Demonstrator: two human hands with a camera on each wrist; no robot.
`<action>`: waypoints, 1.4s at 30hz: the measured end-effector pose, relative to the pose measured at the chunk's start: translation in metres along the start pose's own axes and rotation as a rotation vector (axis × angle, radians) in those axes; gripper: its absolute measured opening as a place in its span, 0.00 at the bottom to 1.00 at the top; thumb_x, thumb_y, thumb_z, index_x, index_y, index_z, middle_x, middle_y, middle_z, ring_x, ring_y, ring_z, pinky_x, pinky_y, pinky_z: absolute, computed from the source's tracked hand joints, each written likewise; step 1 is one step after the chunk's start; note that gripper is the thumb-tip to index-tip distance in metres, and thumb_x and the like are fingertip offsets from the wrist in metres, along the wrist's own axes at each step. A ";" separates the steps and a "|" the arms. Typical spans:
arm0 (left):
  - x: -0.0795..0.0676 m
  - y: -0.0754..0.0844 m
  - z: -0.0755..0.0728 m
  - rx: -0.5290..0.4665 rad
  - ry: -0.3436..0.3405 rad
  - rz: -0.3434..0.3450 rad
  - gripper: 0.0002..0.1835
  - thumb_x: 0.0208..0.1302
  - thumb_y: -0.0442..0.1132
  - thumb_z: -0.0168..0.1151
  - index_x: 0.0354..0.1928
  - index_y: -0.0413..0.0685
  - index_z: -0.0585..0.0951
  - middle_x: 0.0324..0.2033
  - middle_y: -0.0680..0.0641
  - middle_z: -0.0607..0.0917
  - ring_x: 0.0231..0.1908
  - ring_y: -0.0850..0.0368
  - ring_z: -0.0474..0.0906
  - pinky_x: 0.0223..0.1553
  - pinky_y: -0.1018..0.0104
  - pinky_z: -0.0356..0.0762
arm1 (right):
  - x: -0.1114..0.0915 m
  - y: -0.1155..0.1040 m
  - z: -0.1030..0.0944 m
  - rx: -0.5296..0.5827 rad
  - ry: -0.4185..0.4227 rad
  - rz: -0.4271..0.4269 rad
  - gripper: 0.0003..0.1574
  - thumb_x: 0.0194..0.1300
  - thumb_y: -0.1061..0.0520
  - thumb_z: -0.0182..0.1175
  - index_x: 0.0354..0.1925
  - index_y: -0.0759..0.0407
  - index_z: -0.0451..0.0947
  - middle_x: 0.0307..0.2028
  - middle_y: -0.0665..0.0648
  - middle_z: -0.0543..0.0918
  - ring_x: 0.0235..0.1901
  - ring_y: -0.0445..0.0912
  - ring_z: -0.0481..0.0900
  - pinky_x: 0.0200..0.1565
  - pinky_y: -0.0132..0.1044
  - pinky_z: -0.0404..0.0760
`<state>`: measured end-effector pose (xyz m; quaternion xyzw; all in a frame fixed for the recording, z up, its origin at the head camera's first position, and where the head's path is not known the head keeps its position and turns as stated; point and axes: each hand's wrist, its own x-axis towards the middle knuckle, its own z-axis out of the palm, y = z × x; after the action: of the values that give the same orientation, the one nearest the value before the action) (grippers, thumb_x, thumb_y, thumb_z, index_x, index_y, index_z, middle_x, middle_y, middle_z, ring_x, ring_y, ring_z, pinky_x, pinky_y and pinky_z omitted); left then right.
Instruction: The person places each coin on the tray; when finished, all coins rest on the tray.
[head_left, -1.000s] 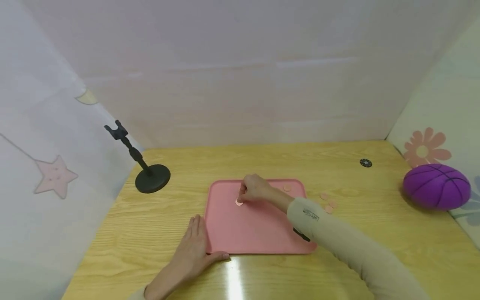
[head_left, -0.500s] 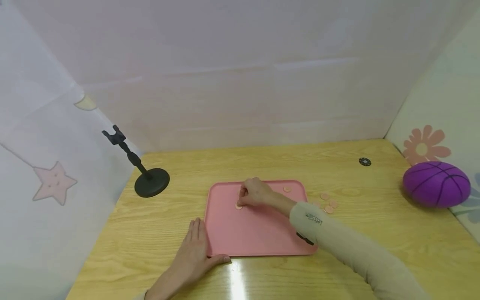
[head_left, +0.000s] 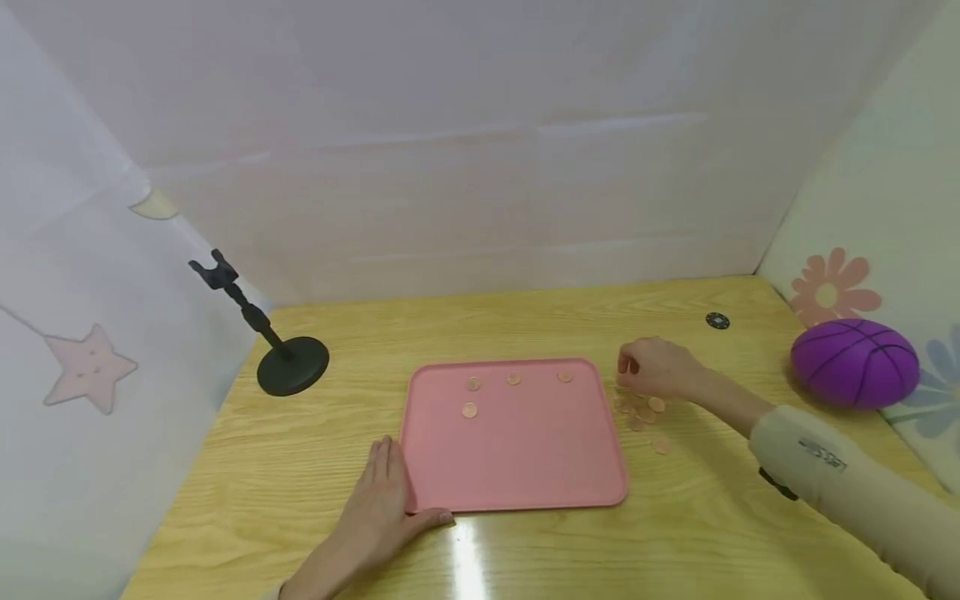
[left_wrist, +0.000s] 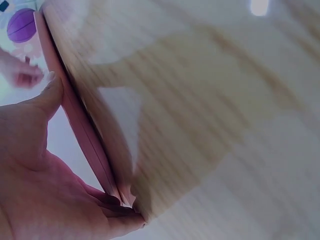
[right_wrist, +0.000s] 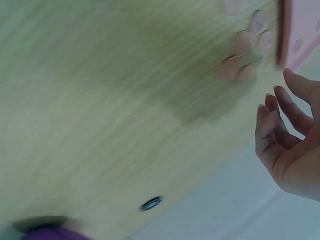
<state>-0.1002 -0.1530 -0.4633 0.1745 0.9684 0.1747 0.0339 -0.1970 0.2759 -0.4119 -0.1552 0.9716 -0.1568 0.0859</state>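
Observation:
Several small copper-coloured discs, like coins, lie on the pink tray (head_left: 517, 467); one disc (head_left: 469, 410) sits below a row along the far side. My left hand (head_left: 375, 504) rests at the tray's near left corner, fingers straight along its left side and thumb along the front edge. In the left wrist view the thumb touches the tray's rim (left_wrist: 82, 120). My right hand (head_left: 656, 368) hovers just right of the tray, above a loose group of discs (head_left: 647, 414). Its thumb and bent fingers stand apart with nothing between them in the right wrist view.
A single disc (head_left: 660, 446) lies nearer the front, right of the tray. At the back right are a black poker chip (head_left: 717, 321) and a purple ball (head_left: 855, 363) with black lines. A black stand (head_left: 292, 365) occupies the back left of the wooden table (head_left: 360, 333).
My right hand has let go of a disc on the tray's left part and moved right, off the tray to the loose discs. The left hand keeps its place at the corner.

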 end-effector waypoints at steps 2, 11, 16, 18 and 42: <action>0.000 0.000 -0.001 0.001 -0.004 -0.001 0.70 0.47 0.78 0.58 0.69 0.19 0.51 0.67 0.20 0.55 0.69 0.28 0.49 0.68 0.40 0.54 | -0.014 0.017 -0.001 0.017 -0.024 0.010 0.10 0.61 0.53 0.65 0.36 0.59 0.80 0.30 0.52 0.80 0.30 0.45 0.77 0.30 0.41 0.78; 0.003 0.002 -0.002 0.004 -0.060 -0.029 0.70 0.48 0.77 0.59 0.69 0.19 0.49 0.67 0.19 0.52 0.69 0.26 0.47 0.68 0.39 0.52 | -0.039 0.050 0.009 0.073 -0.090 -0.109 0.17 0.54 0.53 0.73 0.35 0.59 0.76 0.31 0.53 0.77 0.33 0.46 0.75 0.36 0.40 0.77; 0.004 0.004 -0.003 -0.010 -0.050 -0.012 0.69 0.48 0.76 0.61 0.69 0.19 0.50 0.66 0.18 0.54 0.69 0.26 0.48 0.68 0.38 0.53 | -0.040 0.052 0.014 0.053 -0.075 -0.083 0.11 0.57 0.58 0.70 0.35 0.58 0.77 0.29 0.49 0.77 0.31 0.43 0.73 0.34 0.37 0.76; 0.004 0.004 -0.003 -0.011 -0.059 -0.020 0.70 0.48 0.76 0.61 0.69 0.19 0.49 0.67 0.18 0.53 0.69 0.26 0.48 0.68 0.38 0.53 | -0.040 0.052 0.015 0.059 -0.076 -0.080 0.09 0.59 0.59 0.68 0.36 0.58 0.77 0.28 0.48 0.77 0.29 0.42 0.72 0.32 0.36 0.74; 0.002 0.004 -0.004 0.001 -0.059 -0.021 0.70 0.47 0.76 0.61 0.69 0.18 0.50 0.66 0.18 0.53 0.69 0.25 0.48 0.68 0.38 0.54 | 0.008 0.008 0.001 0.226 0.037 -0.139 0.04 0.63 0.61 0.65 0.32 0.61 0.83 0.25 0.50 0.82 0.21 0.39 0.75 0.26 0.33 0.77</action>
<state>-0.1015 -0.1496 -0.4580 0.1696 0.9689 0.1685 0.0643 -0.2064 0.2804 -0.4160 -0.2085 0.9361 -0.2736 0.0740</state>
